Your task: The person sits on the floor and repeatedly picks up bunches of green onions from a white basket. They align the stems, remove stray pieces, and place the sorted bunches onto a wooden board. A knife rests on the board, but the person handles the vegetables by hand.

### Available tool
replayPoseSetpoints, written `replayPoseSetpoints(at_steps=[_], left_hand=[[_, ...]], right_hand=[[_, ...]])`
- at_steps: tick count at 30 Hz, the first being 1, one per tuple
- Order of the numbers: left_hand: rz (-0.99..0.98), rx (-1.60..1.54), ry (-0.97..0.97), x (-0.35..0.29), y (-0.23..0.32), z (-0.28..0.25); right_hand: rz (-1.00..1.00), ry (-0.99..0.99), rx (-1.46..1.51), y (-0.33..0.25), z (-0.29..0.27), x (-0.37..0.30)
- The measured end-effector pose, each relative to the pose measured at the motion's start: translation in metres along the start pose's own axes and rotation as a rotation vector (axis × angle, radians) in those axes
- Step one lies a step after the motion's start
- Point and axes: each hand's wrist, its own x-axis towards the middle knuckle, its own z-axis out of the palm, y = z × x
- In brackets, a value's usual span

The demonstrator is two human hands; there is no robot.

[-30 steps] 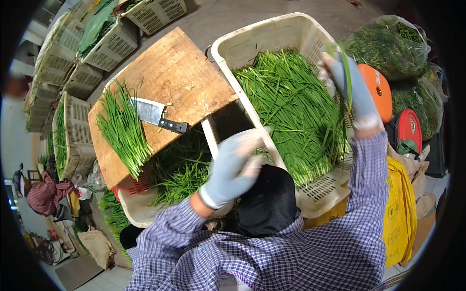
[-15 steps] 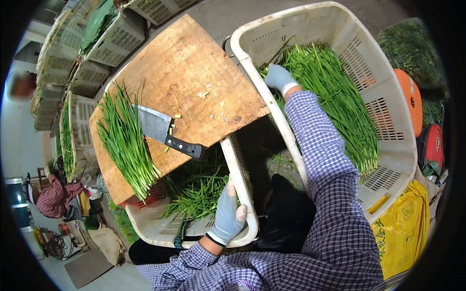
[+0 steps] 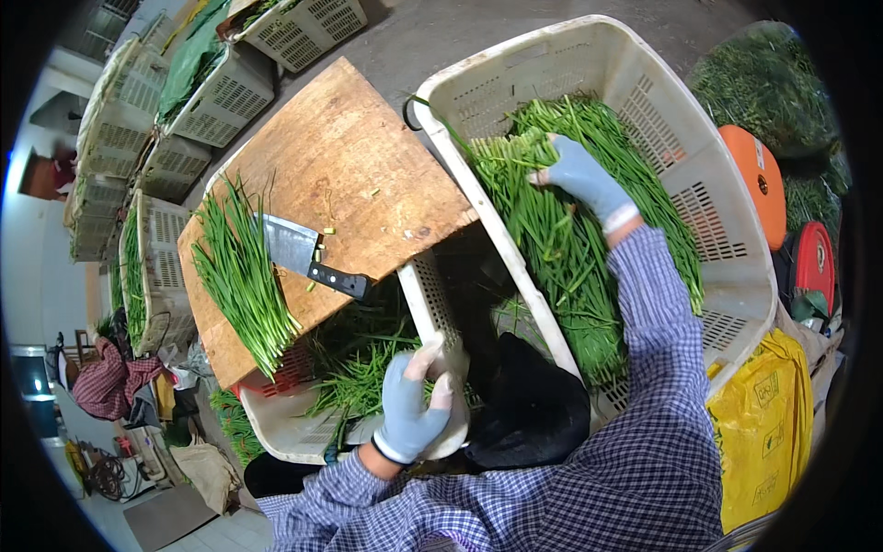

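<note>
Hands [image 3: 405,414] [image 3: 589,179] apart; long greens [image 3: 572,267] beneath right

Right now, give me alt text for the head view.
A gloved right hand touches green stalks in a white crate; the open left hand is by another crate. A knife and greens lie on a wooden board.

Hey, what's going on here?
A person in a blue-and-white checked shirt has their grey-gloved right hand at the paler ends of a bunch of long green stalks in an off-white slotted plastic crate. Their grey-gloved left hand is empty, by the rim of a second off-white crate. Another green bunch lies on a tan wooden board beside a black-handled steel cleaver.
</note>
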Motion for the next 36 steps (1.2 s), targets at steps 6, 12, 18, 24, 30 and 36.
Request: replayPoseSetpoints(at_steps=[6, 12, 18, 24, 30, 36], left_hand=[[0.466, 0.078, 0.013, 0.190, 0.034, 0.062], [0.070, -0.040, -0.185, 0.216, 0.010, 0.102], [-0.057, -0.118, -0.099, 0.210, 0.001, 0.105], [0.052, -0.097, -0.248, 0.206, 0.028, 0.107], [0.039, 0.006, -0.221, 0.200, 0.041, 0.105], [-0.145, -0.213, -0.072, 0.200, 0.038, 0.117]], right_hand=[[-0.241, -0.100, 0.336, -0.042, -0.017, -0.075], [-0.167, 0.081, 0.320, -0.022, -0.020, -0.097], [-0.101, 0.013, 0.602, -0.041, -0.045, -0.112], [-0.034, 0.000, 0.141, -0.042, -0.044, -0.116], [-0.177, 0.092, 0.421, -0.035, -0.038, -0.121], [-0.119, 0.106, 0.473, -0.041, -0.046, -0.120]])
